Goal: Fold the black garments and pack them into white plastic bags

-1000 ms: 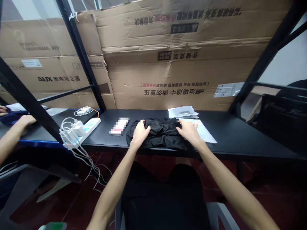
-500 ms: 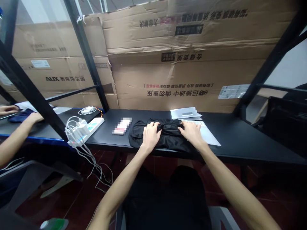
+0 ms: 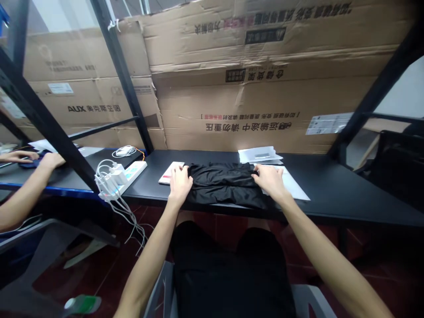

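A piece of shiny black cloth point(image 3: 227, 183), perhaps a garment, lies gathered in long folds along the front of the black table. My left hand point(image 3: 180, 182) is closed on its left end, right beside a white phone-like slab point(image 3: 168, 174). At the opposite end my right hand point(image 3: 269, 179) pinches the upper right corner, with thumb and fingers together. White paper sheets point(image 3: 294, 185) lie under and behind my right wrist. The cloth's lower edge reaches the table's front edge.
A white power strip point(image 3: 132, 174) with several plugs and hanging cables stands at left, near a coiled white cable point(image 3: 123, 151). Cardboard point(image 3: 238, 97) walls the back, between black metal posts point(image 3: 124, 75). Another person's hands point(image 3: 49, 161) work at the left table. A bottle point(image 3: 82, 304) is on the floor.
My left hand has moved left from the cloth's middle to its left end. My right hand stays near the right end. The cloth now lies flatter and straighter between them.
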